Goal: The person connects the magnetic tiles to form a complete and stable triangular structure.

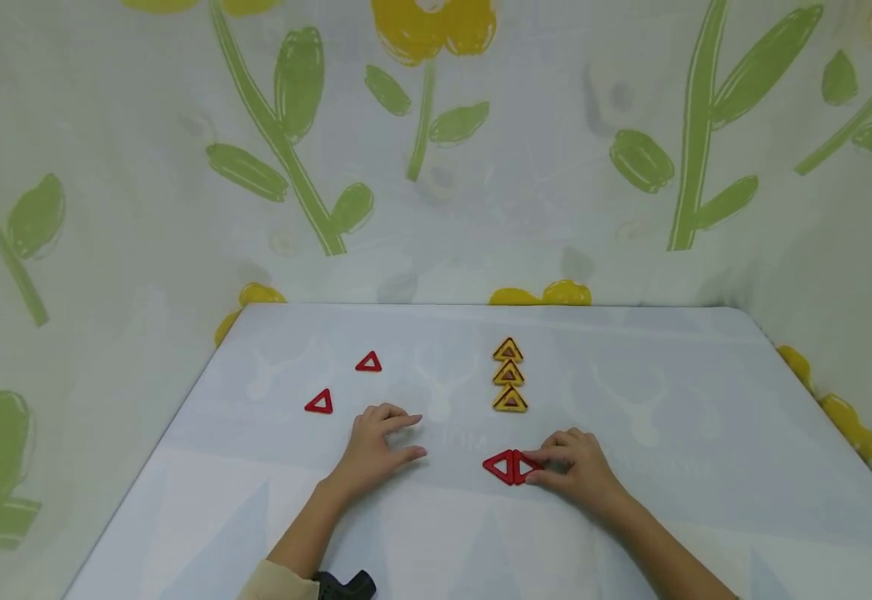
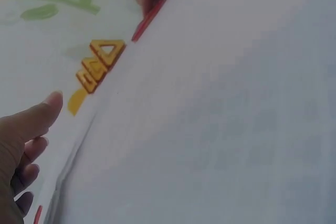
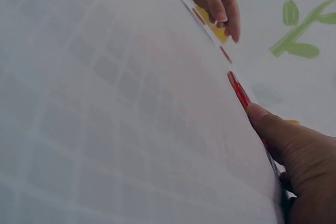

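Note:
Two red triangle tiles lie base to base near the middle of the table, the left tile (image 1: 509, 468) pointing left and the right tile (image 1: 517, 470) pointing right. My right hand (image 1: 582, 471) pinches the right tile between thumb and fingers; in the right wrist view the thumb (image 3: 273, 127) presses along the red edge. My left hand (image 1: 376, 450) hovers with fingers spread apart and nothing between them. Beyond it lie two separate red triangles, a nearer one (image 1: 328, 402) and a farther one (image 1: 368, 369).
Three yellow triangles with dark red edging, the nearest one (image 1: 509, 407) included, form a column behind the red pair. The white table (image 1: 669, 467) has a rounded far corner. A curtain (image 1: 518, 208) printed with flowers surrounds it.

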Tool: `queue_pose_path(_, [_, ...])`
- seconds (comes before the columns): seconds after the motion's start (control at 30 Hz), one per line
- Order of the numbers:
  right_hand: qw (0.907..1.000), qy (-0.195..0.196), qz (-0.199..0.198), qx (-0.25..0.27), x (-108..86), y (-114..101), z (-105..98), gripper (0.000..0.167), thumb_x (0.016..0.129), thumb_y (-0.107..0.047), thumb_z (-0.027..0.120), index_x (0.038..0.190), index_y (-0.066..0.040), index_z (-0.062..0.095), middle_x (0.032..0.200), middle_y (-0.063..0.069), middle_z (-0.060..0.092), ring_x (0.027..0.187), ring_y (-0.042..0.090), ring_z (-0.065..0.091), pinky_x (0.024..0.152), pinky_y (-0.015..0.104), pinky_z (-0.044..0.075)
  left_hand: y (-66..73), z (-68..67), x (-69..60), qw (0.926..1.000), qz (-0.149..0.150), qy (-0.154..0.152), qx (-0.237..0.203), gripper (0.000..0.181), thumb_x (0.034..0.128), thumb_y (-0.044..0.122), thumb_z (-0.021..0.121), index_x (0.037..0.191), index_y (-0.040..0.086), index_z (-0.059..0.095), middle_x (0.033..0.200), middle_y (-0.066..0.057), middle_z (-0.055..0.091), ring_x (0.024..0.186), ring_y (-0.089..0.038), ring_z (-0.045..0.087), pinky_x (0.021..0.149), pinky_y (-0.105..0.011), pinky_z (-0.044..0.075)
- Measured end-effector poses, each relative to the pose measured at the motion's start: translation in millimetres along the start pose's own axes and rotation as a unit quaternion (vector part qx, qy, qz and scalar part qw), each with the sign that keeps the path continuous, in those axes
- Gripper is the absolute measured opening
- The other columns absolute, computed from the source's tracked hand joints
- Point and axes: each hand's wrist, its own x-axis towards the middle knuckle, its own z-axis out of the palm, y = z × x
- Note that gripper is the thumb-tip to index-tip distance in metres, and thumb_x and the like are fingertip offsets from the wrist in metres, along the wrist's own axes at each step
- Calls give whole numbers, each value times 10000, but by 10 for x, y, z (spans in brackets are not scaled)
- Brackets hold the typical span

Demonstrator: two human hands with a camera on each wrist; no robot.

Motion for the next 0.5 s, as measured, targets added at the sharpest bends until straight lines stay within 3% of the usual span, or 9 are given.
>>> queue_pose_path(0.23, [10000,22,-7,19,5,-3,-1,269,651,-237,843,904,-176,777,796,-167,587,783,19,448,727,279,327,-138,-350,-5,9985,220,243,445,497,673,221,844,1131,90,701,997,-53,601,919,-220,518,793,-426,379])
queue_pose_path(0.5, [10000,-14,36,40,4,-18,-11,273,649,-250,844,904,-177,777,791,-161,588,774,27,442,711,278,313,-355,-625,-93,9970,-401,535,389,526,682,178,834,1165,50,672,1039,-96,594,940,-258,488,797,-436,313])
